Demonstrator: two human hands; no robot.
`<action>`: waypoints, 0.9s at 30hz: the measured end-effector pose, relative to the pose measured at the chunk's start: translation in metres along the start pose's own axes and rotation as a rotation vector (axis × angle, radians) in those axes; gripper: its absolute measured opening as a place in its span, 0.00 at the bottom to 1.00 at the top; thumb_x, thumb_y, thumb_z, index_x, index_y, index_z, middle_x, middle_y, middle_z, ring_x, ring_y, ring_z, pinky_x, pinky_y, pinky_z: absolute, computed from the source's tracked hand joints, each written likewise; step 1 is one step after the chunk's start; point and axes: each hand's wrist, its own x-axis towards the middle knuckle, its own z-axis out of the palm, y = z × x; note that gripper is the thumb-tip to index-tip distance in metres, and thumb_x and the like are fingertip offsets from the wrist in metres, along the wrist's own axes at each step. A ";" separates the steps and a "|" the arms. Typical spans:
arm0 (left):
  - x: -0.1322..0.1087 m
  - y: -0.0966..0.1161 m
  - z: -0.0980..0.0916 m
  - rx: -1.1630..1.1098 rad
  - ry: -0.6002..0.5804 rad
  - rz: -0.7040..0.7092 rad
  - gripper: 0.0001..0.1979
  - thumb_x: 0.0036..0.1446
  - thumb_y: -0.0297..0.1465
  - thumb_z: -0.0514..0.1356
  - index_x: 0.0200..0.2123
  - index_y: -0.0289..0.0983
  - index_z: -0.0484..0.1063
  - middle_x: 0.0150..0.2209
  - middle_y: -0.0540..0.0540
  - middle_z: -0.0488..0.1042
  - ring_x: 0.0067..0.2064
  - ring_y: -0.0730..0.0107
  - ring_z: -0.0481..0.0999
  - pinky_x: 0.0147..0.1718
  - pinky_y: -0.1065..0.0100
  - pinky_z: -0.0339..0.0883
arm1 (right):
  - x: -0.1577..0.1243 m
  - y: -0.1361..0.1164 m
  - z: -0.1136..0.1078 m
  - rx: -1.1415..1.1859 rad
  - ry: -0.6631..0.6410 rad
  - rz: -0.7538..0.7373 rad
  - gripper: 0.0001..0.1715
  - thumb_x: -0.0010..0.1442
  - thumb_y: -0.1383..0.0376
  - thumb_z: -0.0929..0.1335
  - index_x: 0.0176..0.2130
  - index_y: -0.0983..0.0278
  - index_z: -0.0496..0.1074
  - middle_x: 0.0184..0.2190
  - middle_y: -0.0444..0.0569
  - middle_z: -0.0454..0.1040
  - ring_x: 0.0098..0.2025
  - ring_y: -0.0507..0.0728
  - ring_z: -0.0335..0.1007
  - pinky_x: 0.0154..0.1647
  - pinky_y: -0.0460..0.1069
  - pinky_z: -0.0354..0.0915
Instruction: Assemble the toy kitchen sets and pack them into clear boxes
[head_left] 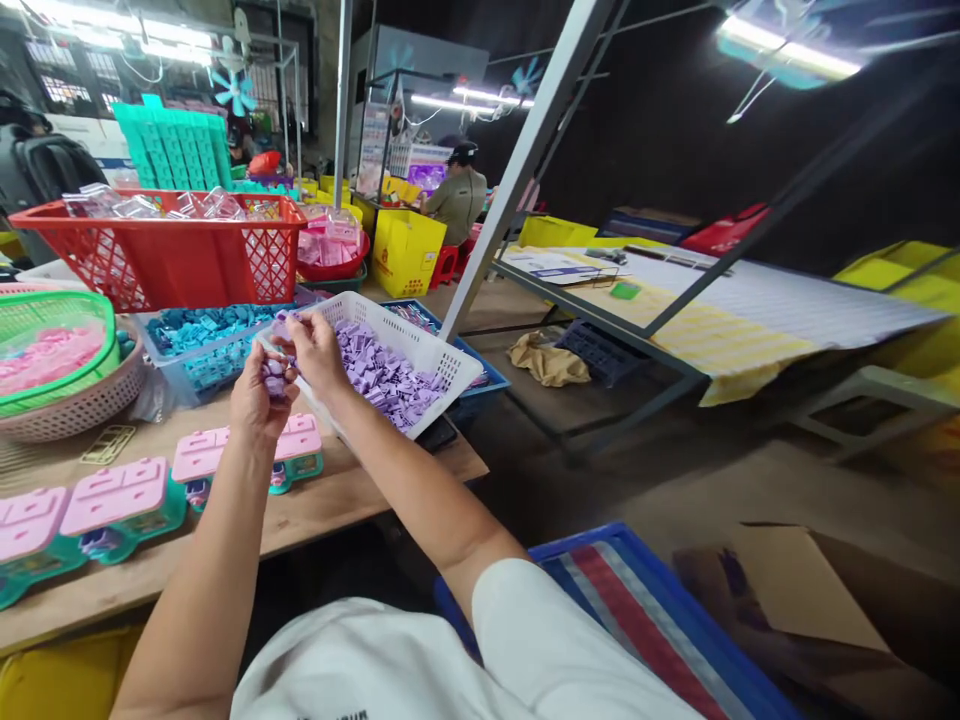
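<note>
My left hand (pixel 259 395) is cupped around a small handful of purple plastic pieces (pixel 274 376), held just above the wooden table (pixel 352 490). My right hand (pixel 315 350) pinches at those pieces from the right, fingers closed on one of them. Both hands hover at the near edge of a white basket (pixel 442 355) filled with more purple pieces (pixel 379 375). Below my left hand lies a row of pink-and-teal toy units (pixel 120 500) on the table.
A blue tray of blue parts (pixel 202 335), a red basket (pixel 172 255) and a green basket of pink parts (pixel 52 350) stand behind. A slanted metal frame (pixel 525 160) and a sloped table (pixel 742 310) are to the right. A person (pixel 457 195) sits far back.
</note>
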 end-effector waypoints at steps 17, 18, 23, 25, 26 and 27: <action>-0.021 0.003 -0.035 0.654 -0.091 0.391 0.18 0.49 0.44 0.71 0.36 0.35 0.82 0.25 0.49 0.74 0.24 0.77 0.65 0.21 0.77 0.59 | -0.020 0.016 -0.037 0.247 -0.376 0.237 0.24 0.48 0.60 0.78 0.36 0.61 0.64 0.16 0.31 0.65 0.18 0.45 0.59 0.19 0.39 0.55; -0.023 0.002 -0.034 0.674 -0.104 0.434 0.17 0.49 0.42 0.71 0.38 0.36 0.83 0.27 0.49 0.75 0.25 0.77 0.66 0.23 0.77 0.60 | -0.020 0.017 -0.037 0.274 -0.360 0.254 0.22 0.50 0.59 0.77 0.36 0.61 0.64 0.17 0.31 0.65 0.17 0.45 0.58 0.19 0.39 0.54; -0.026 0.000 -0.033 0.714 -0.080 0.466 0.11 0.49 0.35 0.72 0.35 0.37 0.82 0.29 0.49 0.76 0.27 0.77 0.68 0.26 0.79 0.61 | -0.027 0.018 -0.046 0.260 -0.411 0.292 0.11 0.62 0.58 0.69 0.38 0.62 0.66 0.27 0.40 0.73 0.25 0.46 0.67 0.27 0.41 0.63; -0.022 -0.001 -0.033 0.664 -0.065 0.343 0.11 0.51 0.38 0.71 0.32 0.35 0.81 0.23 0.49 0.72 0.24 0.78 0.65 0.22 0.78 0.58 | -0.032 0.018 -0.052 0.127 -0.455 0.137 0.11 0.61 0.59 0.70 0.41 0.63 0.69 0.34 0.44 0.74 0.33 0.49 0.71 0.37 0.45 0.67; -0.020 -0.001 -0.033 0.636 -0.076 0.267 0.13 0.51 0.39 0.71 0.30 0.34 0.80 0.21 0.50 0.70 0.22 0.78 0.64 0.20 0.78 0.57 | -0.033 0.019 -0.056 0.031 -0.449 0.039 0.12 0.59 0.60 0.71 0.42 0.63 0.71 0.36 0.44 0.74 0.36 0.50 0.71 0.40 0.46 0.67; -0.019 -0.001 -0.033 0.617 -0.095 0.196 0.14 0.51 0.40 0.70 0.28 0.34 0.79 0.20 0.50 0.68 0.21 0.79 0.63 0.19 0.77 0.56 | -0.035 0.021 -0.059 -0.068 -0.425 -0.048 0.12 0.58 0.61 0.71 0.41 0.63 0.72 0.37 0.45 0.74 0.38 0.51 0.71 0.42 0.46 0.67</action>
